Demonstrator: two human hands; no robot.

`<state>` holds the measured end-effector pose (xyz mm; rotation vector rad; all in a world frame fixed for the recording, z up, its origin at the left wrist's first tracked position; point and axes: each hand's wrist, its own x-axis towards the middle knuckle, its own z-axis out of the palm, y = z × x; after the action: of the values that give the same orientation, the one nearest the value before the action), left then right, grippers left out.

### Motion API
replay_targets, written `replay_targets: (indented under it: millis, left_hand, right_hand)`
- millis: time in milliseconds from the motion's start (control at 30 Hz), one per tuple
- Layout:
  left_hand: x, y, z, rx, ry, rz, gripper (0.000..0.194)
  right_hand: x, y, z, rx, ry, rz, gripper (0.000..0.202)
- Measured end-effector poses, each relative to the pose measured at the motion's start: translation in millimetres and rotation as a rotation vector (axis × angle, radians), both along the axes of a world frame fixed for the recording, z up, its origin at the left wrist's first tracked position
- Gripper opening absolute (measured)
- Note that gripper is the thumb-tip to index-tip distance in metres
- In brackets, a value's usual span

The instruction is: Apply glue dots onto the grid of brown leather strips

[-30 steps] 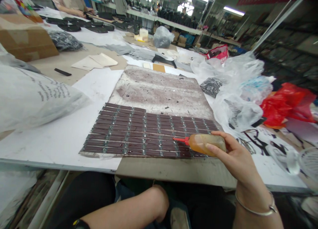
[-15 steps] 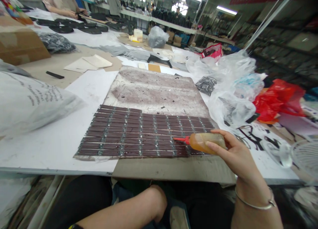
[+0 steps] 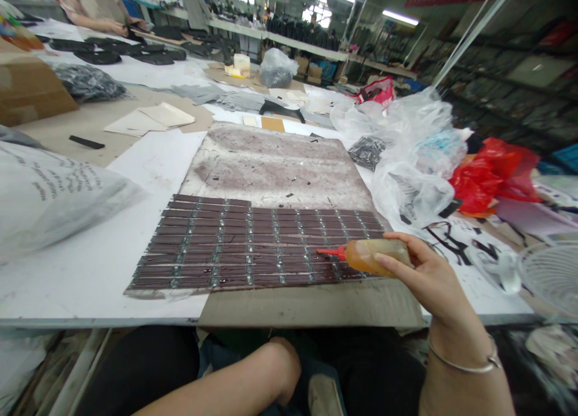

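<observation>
Right hand [image 3: 427, 277] curled around amber squeeze bottle [image 3: 365, 255], red nozzle [image 3: 333, 253] over dark brown strips [image 3: 235, 241], left hand unseen, state unclear

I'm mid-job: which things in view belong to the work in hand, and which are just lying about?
Seem part of the work:
bottle with red nozzle, held in the right hand
rows of dark strips
stained board under them

Seem just lying about:
red plastic bag, right
printed bag, left
cardboard box, left
off-white sheets
</observation>
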<state>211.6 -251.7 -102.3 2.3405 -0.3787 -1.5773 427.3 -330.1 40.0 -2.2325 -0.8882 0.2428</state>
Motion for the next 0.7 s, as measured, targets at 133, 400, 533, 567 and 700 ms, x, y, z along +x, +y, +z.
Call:
replay_targets:
  millis: [133,400,533,567,700]
  left_hand:
    - [-2,0,1.6,0.015,-0.011,-0.013,0.051]
    - [-2,1,5.1,0.026,-0.025,-0.021,0.052]
    - [-4,0,2.1,0.043,-0.038,-0.007,0.051]
    - [-5,-1,0.3,0.046,-0.047,-0.002,0.051]
    - [-7,-3,-10.1,0.046,-0.066,0.015,0.053]
  right_hand:
    - [3,-2,0.8,0.000,-0.012,0.003,0.051]
    - [4,-7,4.3,-0.012,-0.011,-0.040,0.051]
    - [6,-11,5.0,-0.046,-0.041,-0.062,0.050]
    - [6,-11,5.1,-0.052,-0.047,-0.065,0.050]
    - [8,-13,4.9,-0.039,-0.046,-0.057,0.052]
